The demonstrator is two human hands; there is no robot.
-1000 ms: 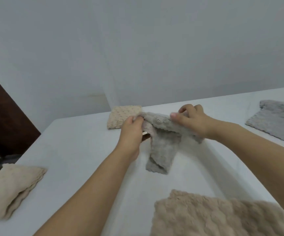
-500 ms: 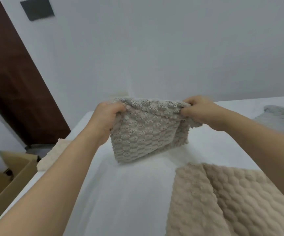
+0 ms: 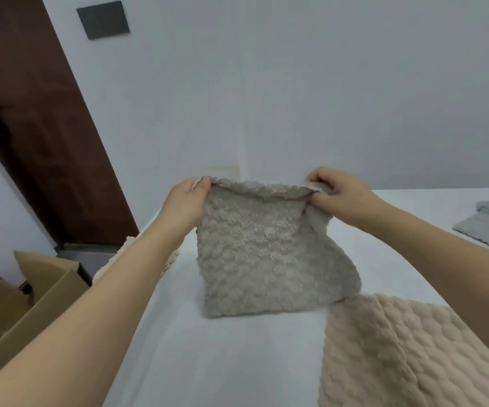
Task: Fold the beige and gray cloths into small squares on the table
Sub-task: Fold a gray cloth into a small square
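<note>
While both my hands, left (image 3: 186, 201) and right (image 3: 335, 192), pinch the gray cloth's (image 3: 266, 251) top corners, lowering flat onto the surface (image 3: 222, 356) comes next.

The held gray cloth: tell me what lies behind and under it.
The gray cloth, gripped at its top corners by the left hand and right hand, hangs over the white table. Its lower edge seems to meet the tabletop. Whatever lies behind is covered.

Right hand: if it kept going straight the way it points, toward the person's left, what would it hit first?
Probably the gray cloth that the right hand pinches, then the left hand holding its other corner; depth is unclear.
</note>
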